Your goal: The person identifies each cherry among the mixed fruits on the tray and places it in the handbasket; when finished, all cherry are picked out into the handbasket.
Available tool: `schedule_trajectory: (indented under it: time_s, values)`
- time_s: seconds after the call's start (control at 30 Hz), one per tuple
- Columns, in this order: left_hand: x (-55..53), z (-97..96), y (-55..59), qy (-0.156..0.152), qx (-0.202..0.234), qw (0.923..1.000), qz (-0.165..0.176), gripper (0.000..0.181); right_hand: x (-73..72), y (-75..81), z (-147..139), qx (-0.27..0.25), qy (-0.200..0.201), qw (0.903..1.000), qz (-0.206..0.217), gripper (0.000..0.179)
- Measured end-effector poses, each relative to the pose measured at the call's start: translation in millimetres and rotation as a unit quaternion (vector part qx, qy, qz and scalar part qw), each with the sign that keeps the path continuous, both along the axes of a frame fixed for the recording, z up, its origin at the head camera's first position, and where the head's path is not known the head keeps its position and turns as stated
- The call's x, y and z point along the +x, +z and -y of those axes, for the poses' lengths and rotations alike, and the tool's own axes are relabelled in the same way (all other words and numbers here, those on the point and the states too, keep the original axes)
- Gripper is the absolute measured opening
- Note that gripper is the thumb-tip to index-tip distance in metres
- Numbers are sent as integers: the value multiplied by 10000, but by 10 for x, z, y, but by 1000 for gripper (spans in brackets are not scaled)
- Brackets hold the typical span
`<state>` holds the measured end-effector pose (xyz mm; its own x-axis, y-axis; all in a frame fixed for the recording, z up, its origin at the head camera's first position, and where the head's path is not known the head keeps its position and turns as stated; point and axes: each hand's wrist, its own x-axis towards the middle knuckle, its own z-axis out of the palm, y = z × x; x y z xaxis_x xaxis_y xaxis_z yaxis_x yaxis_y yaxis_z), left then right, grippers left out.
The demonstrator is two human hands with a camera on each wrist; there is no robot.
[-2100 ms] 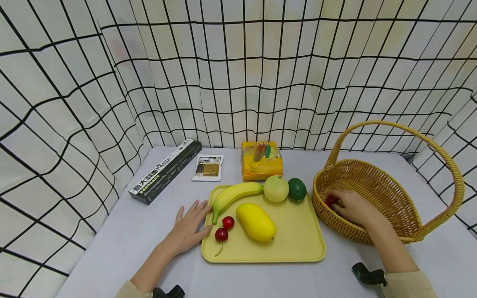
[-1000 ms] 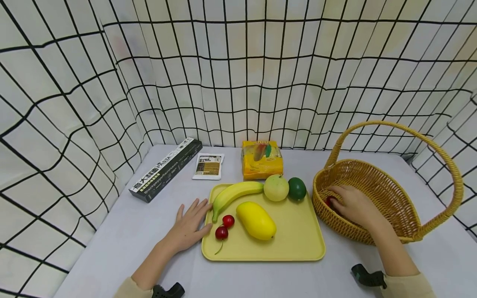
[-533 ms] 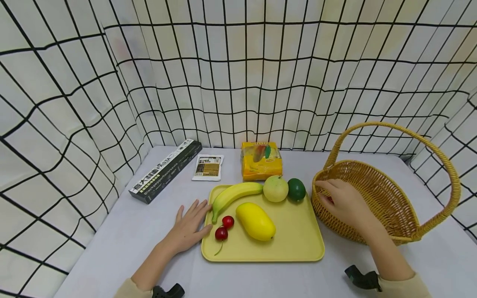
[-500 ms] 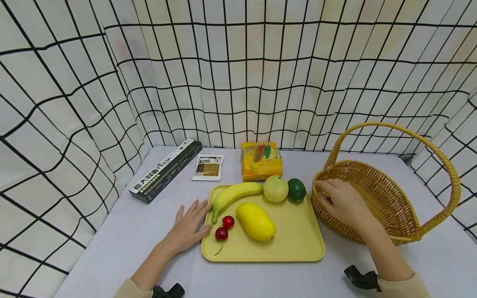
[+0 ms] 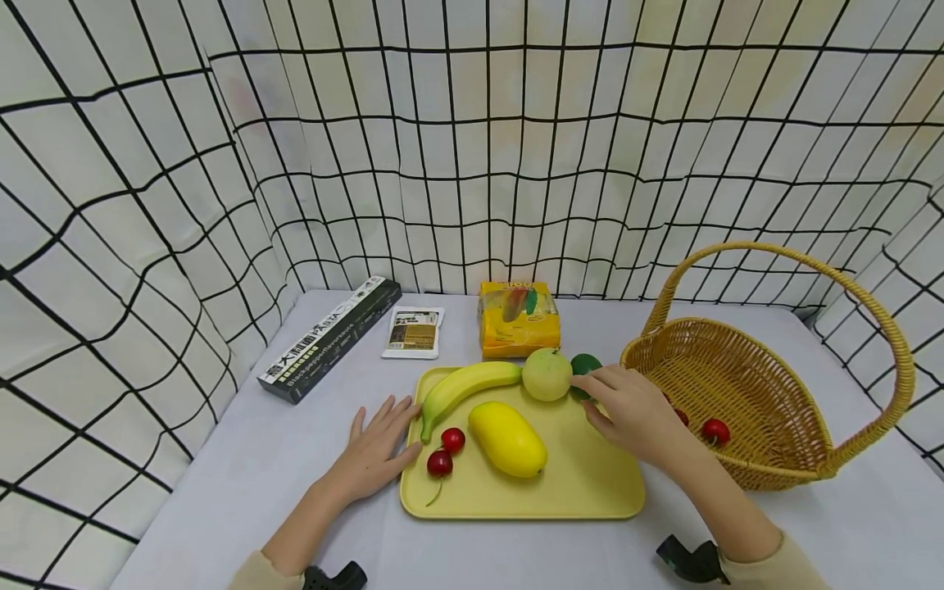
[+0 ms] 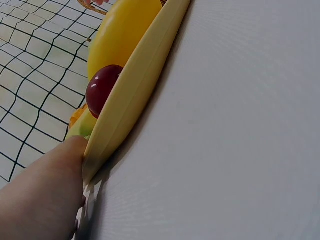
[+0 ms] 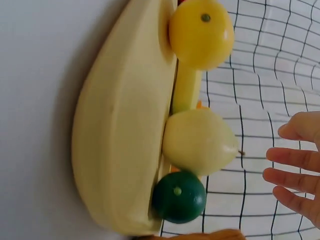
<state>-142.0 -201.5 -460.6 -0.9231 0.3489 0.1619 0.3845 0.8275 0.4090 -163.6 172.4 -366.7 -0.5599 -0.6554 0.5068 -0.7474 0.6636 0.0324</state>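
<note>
My left hand [image 5: 376, 451] rests flat with spread fingers against the left edge of the yellow tray [image 5: 590, 496]. On the tray lie a banana [image 5: 472, 382], a yellow mango [image 5: 507, 440], a pair of red cherries [image 5: 440, 464], a pale green round fruit [image 5: 546, 374] and a dark green lime-like fruit [image 5: 585, 364]. My right hand [image 5: 637, 414] is over the tray's right side and partly covers the dark green fruit in the head view. Its fingers are parted and hold nothing; the right wrist view shows them [image 7: 295, 170] apart from the fruit.
Right of the tray stands a wicker basket [image 5: 782, 385] with a tall arched handle; red cherries [image 5: 715, 432] lie inside. Behind the tray are a yellow mango-print packet [image 5: 519, 319], a small sachet [image 5: 413, 333] and a black pasta box [image 5: 332, 338]. A grid-patterned cloth backs the table.
My right hand has left the basket and moved left over the tray, uncovering the cherries it was handling, which now lie in the basket. My left hand has stayed put.
</note>
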Motion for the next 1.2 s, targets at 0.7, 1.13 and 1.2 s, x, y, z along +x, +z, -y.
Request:
schedule_trajectory:
  time_s: [0.7, 1.13, 1.2]
  values:
    - [-1, -26, -17, 24, -33, 10000, 24, 56, 71, -161, 638, 631, 908, 9929, -438, 31]
    - [-2, -12, -14, 6, -90, 10000, 15, 56, 136, -252, 941, 983, 1270, 9856, -536, 29]
    - [-3, -7, -11, 13, -97, 10000, 1, 56, 144, -253, 983, 1084, 1296, 9844, -491, 30]
